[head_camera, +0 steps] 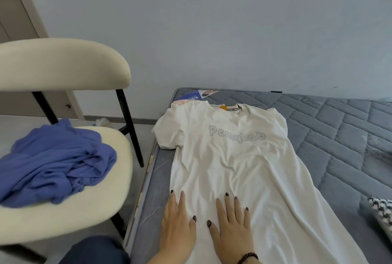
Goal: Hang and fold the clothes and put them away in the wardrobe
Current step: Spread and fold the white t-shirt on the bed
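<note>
A long white T-shirt [237, 157] with grey lettering lies spread flat, front up, on the grey quilted mattress [339, 128], its collar toward the wall. My left hand [178, 223] rests flat on the shirt's lower left edge, fingers straight. Beside it my right hand [232, 225] presses flat on the fabric, fingers spread; a dark bead bracelet is on that wrist. A crumpled blue garment [55, 162] lies on the seat of a cream chair [101, 206] left of the bed.
A blue and white printed sheet [195, 95] lies at the mattress's far left corner, partly under the shirt. A black-and-white patterned fabric [381, 210] shows at the right edge. A grey wall runs behind the bed, and the chair's black legs stand close to the bed's side.
</note>
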Demonstrator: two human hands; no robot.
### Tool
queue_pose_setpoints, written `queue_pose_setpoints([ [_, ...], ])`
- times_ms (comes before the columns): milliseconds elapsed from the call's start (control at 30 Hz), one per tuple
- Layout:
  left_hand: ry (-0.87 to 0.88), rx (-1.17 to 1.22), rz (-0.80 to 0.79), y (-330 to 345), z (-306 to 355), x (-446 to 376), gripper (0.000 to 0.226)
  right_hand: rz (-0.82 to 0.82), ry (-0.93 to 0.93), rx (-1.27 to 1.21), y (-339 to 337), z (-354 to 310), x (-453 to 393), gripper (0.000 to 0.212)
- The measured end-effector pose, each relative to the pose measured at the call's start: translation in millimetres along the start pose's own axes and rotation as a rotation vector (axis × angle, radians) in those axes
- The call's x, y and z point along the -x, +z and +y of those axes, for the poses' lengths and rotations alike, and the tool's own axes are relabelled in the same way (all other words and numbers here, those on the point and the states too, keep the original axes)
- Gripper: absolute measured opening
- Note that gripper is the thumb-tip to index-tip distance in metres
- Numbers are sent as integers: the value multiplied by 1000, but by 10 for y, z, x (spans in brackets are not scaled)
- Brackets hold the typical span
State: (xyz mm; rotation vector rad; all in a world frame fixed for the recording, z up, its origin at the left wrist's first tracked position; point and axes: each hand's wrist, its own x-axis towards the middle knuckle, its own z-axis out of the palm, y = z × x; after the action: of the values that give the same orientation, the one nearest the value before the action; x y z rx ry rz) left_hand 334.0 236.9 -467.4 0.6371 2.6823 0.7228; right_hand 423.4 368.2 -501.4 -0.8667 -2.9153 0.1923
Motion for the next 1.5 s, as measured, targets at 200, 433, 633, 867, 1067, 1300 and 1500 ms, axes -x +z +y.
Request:
queue_pose_setpoints([
  [200, -88, 299, -82, -270, -141, 476, 69, 3, -197, -191, -12, -139, 724, 51],
  [433, -173, 607, -505, -251, -294, 891, 53, -84, -375, -262, -250, -195, 1293, 50],
  [633, -147, 618, -409, -287, -349, 1100, 16, -41, -347, -476, -271, -139, 1321, 47],
  [867, -171, 793, -238, -544, -389, 1208, 7, -45, -188, -827, -503, -323, 1234, 38],
  [1067, -252, 889, -138, -576, -424, 1190, 7, -180, -126, -760, -538, -250, 1157, 22],
  [1300, -32, 625, -321, -457, -403, 1196, 56, -58, 50, -757, -444, -181, 1070, 36],
  [1500, 141, -134, -69, -394, -339, 1187, 37, -99, -208, -587, -327, -85, 1158, 16],
])
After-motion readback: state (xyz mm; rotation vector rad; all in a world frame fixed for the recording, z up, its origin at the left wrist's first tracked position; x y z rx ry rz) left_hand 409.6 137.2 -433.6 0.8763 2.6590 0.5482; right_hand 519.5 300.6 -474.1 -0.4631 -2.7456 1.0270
